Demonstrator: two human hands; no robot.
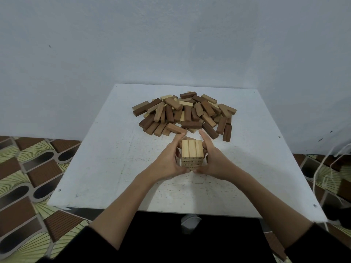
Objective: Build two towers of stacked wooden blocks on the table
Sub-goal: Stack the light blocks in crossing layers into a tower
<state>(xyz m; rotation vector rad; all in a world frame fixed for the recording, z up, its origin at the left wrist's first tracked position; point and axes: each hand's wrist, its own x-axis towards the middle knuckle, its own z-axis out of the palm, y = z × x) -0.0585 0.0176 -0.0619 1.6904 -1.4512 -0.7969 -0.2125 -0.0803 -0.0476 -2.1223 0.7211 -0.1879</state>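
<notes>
**blockhead22:** So where did the stack sit at that point?

**pine_stacker:** The pale wooden tower (192,153) stood on the white table (95,168), just on the near side of the loose block pile (185,113). It was a few layers high, with three blocks side by side on top. The left hand (167,162) and right hand (214,161) cupped it from either side, fingers mostly straight and pressed flat to its walls, thumbs at the near face.

**blockhead22:** Squaring it up, then?

**pine_stacker:** Looked like it to me. I'd say the trick was even pressure from both sides, low and gentle, so no layer skewed. No second tower showed anywhere near the pile.
</notes>
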